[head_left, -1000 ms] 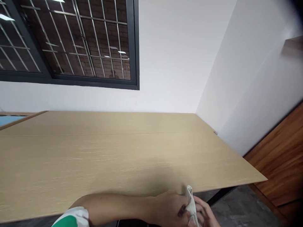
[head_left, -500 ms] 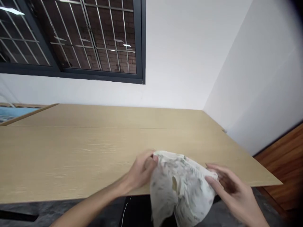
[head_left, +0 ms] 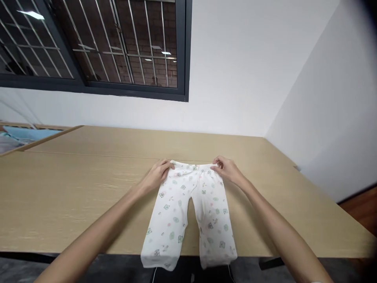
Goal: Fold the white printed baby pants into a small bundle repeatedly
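A small pair of white trousers (head_left: pixel 188 208) with a pale green and pink print lies flat on the light wooden table (head_left: pixel 73 196), waistband away from me, both legs hanging a little over the near edge. My left hand (head_left: pixel 157 175) pinches the left corner of the waistband. My right hand (head_left: pixel 226 168) pinches the right corner. Both hands have fingers closed on the cloth.
A dark-framed barred window (head_left: pixel 97 47) is set in the white wall behind the table. A second table edge with blue cloth (head_left: pixel 26 133) shows at far left. A white wall (head_left: pixel 332 110) closes the right side, with wood panelling (head_left: pixel 362 208) low down.
The bunched trousers were lifted from below the table's near edge, carried forward and spread flat; both hands moved up to the waistband corners.
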{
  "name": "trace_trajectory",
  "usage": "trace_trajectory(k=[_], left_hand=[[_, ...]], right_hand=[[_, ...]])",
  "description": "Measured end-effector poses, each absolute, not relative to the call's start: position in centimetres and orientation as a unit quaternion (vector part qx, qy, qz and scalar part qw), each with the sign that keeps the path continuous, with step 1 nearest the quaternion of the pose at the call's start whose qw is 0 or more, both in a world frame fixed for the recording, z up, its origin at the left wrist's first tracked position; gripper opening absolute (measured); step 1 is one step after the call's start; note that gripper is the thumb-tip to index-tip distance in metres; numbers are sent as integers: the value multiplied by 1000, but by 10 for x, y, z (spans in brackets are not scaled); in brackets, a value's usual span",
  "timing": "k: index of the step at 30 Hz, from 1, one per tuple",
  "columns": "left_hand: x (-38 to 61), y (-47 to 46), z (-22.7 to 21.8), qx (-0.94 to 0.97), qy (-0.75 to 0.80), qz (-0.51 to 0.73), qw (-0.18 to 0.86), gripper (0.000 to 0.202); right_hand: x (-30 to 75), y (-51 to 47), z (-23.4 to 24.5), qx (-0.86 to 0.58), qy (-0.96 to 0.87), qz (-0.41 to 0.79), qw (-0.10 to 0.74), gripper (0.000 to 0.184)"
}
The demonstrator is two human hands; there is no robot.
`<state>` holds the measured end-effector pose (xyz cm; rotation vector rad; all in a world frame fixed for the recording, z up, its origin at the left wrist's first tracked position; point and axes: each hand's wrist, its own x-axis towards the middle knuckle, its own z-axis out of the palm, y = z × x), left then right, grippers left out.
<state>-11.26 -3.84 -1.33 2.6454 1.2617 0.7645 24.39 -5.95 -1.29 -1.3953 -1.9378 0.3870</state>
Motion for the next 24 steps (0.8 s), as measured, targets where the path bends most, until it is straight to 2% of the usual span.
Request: trace_trajectory(k=[4,7,14,19,24], left_hand=[[-105,9,-49,862,467,185,65,29],[-92,40,-66,844,502,175,68,29],[-62,78,-79,809,555,184,62,30],[-32,64,-65,802,560,205,34,26],[29,-19,-70,879,441,176,51,32]], right_hand=[[234,7,-48,-559,-766,124,291,7],[228,49,-71,-591,-753,107,267,11],[221,117,-97,-666,-698,90,248,15],[220,135,-97,-685,-685,76,238,17],[223,141,-104,-708,-662,83,232,17]])
